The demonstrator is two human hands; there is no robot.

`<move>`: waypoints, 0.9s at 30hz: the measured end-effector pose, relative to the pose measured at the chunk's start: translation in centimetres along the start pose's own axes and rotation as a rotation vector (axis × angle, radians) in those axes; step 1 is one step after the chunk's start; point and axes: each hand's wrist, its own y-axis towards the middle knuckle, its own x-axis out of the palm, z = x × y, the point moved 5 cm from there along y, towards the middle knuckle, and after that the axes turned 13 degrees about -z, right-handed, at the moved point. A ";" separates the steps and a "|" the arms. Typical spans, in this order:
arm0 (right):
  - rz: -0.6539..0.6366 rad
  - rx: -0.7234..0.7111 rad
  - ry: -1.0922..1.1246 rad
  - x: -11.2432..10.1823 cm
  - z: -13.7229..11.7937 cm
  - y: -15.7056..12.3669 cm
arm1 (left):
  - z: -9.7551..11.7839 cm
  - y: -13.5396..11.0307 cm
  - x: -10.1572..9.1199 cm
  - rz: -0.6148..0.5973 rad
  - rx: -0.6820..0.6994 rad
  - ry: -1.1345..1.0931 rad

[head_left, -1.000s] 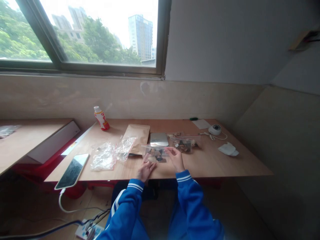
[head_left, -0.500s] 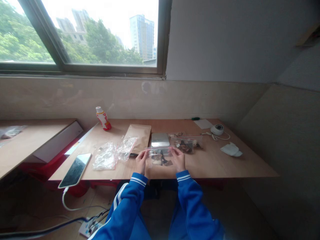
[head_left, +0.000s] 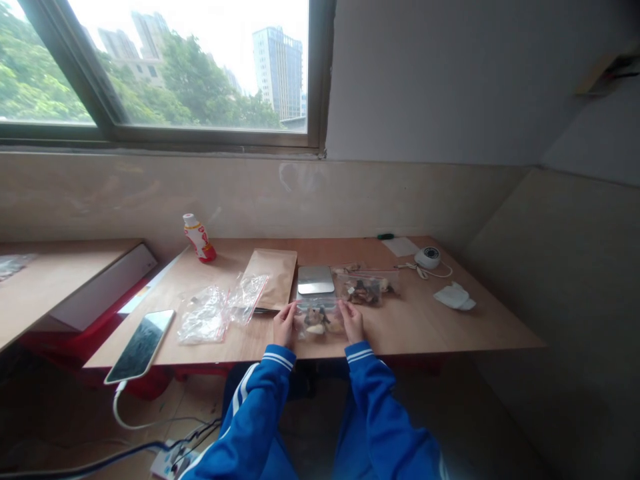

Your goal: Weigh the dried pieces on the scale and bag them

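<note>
Gripping a clear zip bag (head_left: 317, 323) at its two upper corners: fingers of the left hand (head_left: 284, 327) and of the right hand (head_left: 353, 321), each set pinched closed on its own corner, thumbs toward the top edge. Bag lies between the two sets of fingers, near the front edge of the worktop (head_left: 415, 327), top edge stretched roughly level. Contents: dark, brown and pale pieces, gathered mostly in the lower part; they look like dried slices, though at this size the kind cannot be made out. Whether the bag's underside touches the worktop cannot be told from this angle.

Directly beyond the fingers: a flat silver-topped device (head_left: 315, 280), just behind the bag. Beyond and left of the left fingers: a brown paper pouch (head_left: 274, 272), with a clear bag with a red strip (head_left: 249, 297) partly over its near left side. Farther left of those fingers: a crumpled clear bag (head_left: 203, 319), then a phone (head_left: 141, 347) at the front edge, white cable (head_left: 117, 403) plugged in. Far left, toward the wall: a red-and-white bottle (head_left: 199, 238), upright.

Just beyond the right fingers: filled clear bags (head_left: 364, 293) with similar dark and pale pieces. Well right of them: a crumpled white tissue (head_left: 455, 297); behind it, a round white device (head_left: 427, 258) with its cord.
</note>
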 end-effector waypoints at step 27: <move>0.078 -0.094 0.093 -0.7 0.1 0.1 | 0.2 -0.2 -0.4 0.007 -0.016 0.060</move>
